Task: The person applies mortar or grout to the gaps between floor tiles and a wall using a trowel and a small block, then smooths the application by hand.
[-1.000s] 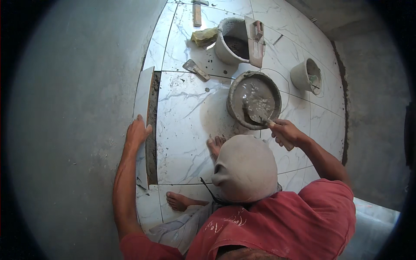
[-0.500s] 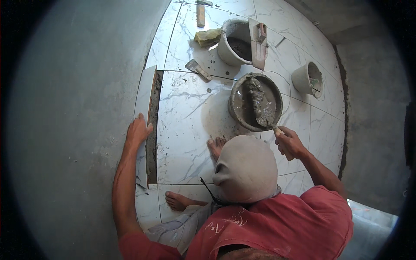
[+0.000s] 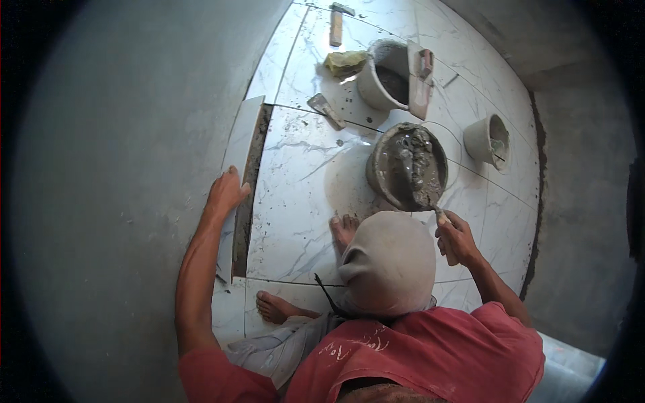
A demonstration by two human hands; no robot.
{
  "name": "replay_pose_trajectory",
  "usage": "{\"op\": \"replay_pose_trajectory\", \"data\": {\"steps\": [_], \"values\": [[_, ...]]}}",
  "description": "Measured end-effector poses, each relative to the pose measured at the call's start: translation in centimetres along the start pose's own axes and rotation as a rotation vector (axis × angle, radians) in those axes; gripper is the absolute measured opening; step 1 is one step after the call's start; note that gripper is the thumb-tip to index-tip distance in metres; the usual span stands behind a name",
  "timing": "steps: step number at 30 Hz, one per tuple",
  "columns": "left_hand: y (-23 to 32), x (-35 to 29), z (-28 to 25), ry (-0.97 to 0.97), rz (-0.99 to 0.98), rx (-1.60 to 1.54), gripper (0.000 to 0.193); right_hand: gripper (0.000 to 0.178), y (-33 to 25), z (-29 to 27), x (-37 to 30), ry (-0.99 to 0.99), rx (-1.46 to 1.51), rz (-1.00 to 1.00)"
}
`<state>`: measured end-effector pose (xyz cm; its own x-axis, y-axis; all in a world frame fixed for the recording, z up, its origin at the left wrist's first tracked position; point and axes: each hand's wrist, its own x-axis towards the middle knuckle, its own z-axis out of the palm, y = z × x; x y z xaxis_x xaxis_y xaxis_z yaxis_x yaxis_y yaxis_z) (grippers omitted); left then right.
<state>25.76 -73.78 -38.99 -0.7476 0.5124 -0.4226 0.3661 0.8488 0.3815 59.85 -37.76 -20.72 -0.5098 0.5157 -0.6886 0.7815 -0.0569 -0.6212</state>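
Note:
My left hand (image 3: 228, 191) grips the long edge of a narrow white tile strip (image 3: 243, 138) beside the grey wall, thumb on the gap side. Grey mortar shows in the gap (image 3: 254, 161) between this strip and the laid marbled tiles. In my right hand (image 3: 457, 238) is the wooden handle of a trowel (image 3: 440, 213). Its blade reaches into a round bucket (image 3: 373, 176) of wet grey mortar and is mostly covered by it. A thick ridge of mortar (image 3: 418, 158) stands in the bucket.
Beyond stands a larger bucket (image 3: 366, 84) with a flat float (image 3: 420, 91) leaning on its rim. Nearby lie a scraper (image 3: 326, 111), a yellow sponge-like lump (image 3: 346, 63) and a hammer (image 3: 336, 27). A smaller bucket (image 3: 478, 140) tilts at the right, near the far wall.
The whole view has shifted slightly. In the bucket the mortar ridge sits further right, and the trowel has moved a little with it. My left hand stays on the tile strip.

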Motion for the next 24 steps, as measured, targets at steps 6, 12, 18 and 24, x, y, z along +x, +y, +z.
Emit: {"op": "replay_pose_trajectory", "data": {"steps": [6,12,18,24], "values": [[0.3,0.4,-0.1,-0.028,0.007,0.007,0.067,0.051,-1.7,1.0,-1.1,0.052,-0.063,-0.074],[0.1,0.1,-0.4,-0.038,-0.003,-0.015,0.067,0.049,-6.4,3.4,-0.9,-0.027,-0.14,-0.118],[-0.3,0.7,0.3,0.001,0.028,-0.005,0.063,0.046,-11.9,7.4,2.7,-0.249,-0.262,-0.221],[-0.6,0.7,0.4,-0.029,0.034,0.039,0.066,0.038,-13.3,16.5,10.3,-0.432,-0.234,-0.132]]}}
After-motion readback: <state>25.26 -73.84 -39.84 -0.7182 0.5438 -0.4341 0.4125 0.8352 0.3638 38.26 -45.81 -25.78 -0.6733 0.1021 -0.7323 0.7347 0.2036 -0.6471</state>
